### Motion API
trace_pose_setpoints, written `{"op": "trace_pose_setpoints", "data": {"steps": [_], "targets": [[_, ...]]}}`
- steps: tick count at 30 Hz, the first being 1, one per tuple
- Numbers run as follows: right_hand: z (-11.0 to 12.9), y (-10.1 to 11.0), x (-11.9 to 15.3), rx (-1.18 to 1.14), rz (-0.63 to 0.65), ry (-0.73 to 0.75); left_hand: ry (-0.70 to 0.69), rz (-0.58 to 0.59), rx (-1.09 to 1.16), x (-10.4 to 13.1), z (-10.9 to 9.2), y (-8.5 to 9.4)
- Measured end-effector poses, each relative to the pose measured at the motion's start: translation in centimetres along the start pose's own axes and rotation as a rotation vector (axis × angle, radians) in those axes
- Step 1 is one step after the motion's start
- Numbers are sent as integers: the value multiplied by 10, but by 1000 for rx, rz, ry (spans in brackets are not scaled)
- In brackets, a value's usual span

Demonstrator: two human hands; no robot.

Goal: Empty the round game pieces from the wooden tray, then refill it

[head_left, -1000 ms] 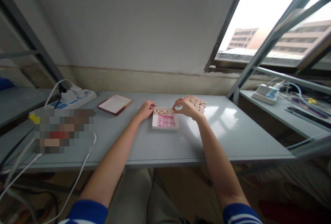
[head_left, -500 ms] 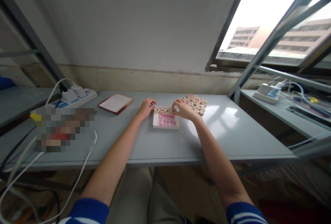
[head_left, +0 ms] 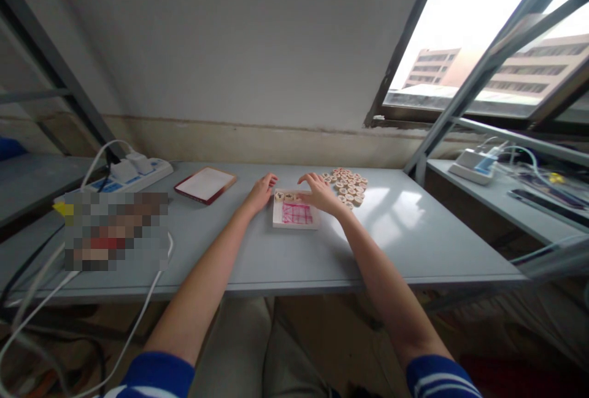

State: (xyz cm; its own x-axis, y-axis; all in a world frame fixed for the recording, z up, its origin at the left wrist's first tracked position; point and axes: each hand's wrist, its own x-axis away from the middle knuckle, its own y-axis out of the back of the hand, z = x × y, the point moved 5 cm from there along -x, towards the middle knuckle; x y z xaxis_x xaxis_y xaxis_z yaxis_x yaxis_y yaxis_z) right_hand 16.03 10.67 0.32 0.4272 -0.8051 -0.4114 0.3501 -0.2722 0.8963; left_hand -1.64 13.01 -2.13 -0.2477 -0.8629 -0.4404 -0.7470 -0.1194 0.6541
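Note:
A shallow white box (head_left: 295, 225) with pink grid lines lies in front of me. Along its far edge is a row of round wooden xiangqi pieces (head_left: 284, 196), its right part covered by my right hand. My right hand (head_left: 317, 191) reaches over the box's far right corner, with thumb and fingers spread apart and nothing visible between them. At the box's far left corner rests my left hand (head_left: 263, 191), fingers loosely bent and apart, holding nothing. Many more xiangqi pieces (head_left: 352, 188) lie in a cluster on the table beyond my right hand.
On the grey table (head_left: 276, 263), a box lid (head_left: 205, 184) with a dark red edge lies to the left. A white power strip (head_left: 159, 171) and loose white cables (head_left: 150, 300) are farther left. Bed-frame posts (head_left: 444, 119) rise by the window.
My right hand has shifted left over the row of pieces, and its thumb and fingers have spread from a pinch at the box's corner. My left hand stays almost where it was.

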Motion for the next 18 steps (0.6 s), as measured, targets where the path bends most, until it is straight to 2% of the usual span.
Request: {"op": "trace_pose_setpoints", "data": {"steps": [4,8,12,15,18], "targets": [[-26,13,5,162,-85,-165,-37,-21,-23,1,-3,3],[-46,9,15,343,-28,-293,-57,9,-37,2,-4,3],[-51,0,19,403,46,-274,2,-25,87,-1,2,3],[-48,1,18,426,49,-216,92,-105,250,-4,9,6],[-44,4,14,416,33,-173,127,-172,316,-5,11,10]]}}
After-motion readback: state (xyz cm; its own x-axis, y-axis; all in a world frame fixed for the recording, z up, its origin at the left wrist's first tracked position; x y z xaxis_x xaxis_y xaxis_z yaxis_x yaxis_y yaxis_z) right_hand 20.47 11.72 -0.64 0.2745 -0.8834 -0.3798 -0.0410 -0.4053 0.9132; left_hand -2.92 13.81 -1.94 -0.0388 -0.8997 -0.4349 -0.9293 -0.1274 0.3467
